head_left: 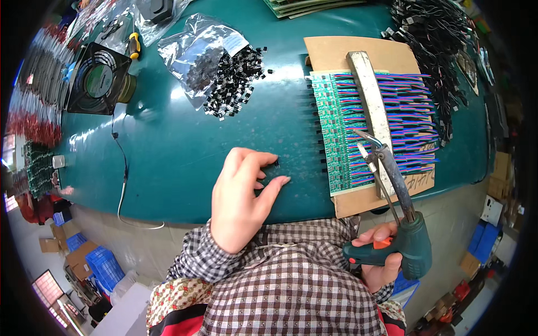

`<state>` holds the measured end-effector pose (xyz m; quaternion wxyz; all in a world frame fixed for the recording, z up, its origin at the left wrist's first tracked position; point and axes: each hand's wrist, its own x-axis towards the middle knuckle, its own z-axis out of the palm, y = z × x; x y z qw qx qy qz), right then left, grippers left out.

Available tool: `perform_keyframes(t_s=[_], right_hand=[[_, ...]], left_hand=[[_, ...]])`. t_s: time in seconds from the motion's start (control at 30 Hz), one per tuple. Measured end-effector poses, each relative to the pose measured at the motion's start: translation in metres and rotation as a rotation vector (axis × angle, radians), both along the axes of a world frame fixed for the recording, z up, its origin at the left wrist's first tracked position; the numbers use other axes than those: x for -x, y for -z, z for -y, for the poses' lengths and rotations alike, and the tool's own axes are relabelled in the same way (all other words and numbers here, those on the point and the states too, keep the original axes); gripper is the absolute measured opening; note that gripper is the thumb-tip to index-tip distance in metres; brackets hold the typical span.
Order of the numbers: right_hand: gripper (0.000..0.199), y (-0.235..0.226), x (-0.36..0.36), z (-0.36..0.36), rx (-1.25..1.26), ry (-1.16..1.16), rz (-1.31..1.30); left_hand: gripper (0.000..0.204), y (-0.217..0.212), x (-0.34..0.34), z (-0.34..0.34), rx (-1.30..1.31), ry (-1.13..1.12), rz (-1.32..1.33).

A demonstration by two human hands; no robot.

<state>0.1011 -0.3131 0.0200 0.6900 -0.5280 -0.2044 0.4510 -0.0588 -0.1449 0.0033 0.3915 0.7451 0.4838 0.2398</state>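
Note:
My left hand (241,193) hovers over the near middle of the green table, thumb and index finger apart. At the index fingertip is a small black component with pins (277,164); whether it touches the finger or only lies beneath it, I cannot tell. A dark green soldering gun (416,246) with an orange trigger is gripped in my right hand (381,257). Its bent metal tip and thin feed tube reach up over a row of green circuit boards (336,134) with red and blue wires. Black components line the boards' left edge, and a metal bar (370,103) lies across the wires.
Cardboard (358,50) lies under the boards. A heap of small black components (235,81) spills from a clear plastic bag (193,45). At the left stand a black fan (98,81) and a yellow-black screwdriver (134,46). Black cables (434,33) pile up at the back right.

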Motion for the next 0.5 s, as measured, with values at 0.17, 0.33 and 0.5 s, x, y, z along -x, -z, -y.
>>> perform_keyframes(t_s=[0.17,0.33,0.5], right_hand=[[0.057,0.000,0.001,0.002,0.010,-0.005,0.003],[0.058,0.001,0.002,0.003,0.038,0.008,-0.006],[0.055,-0.005,0.002,-0.001,0.064,0.017,-0.010]], left_hand=[[0.016,0.007,0.000,-0.007,-0.068,0.057,-0.141],[0.013,0.000,-0.001,-0.003,-0.008,0.053,-0.114],[0.015,-0.015,-0.007,0.014,0.442,0.002,0.576]])
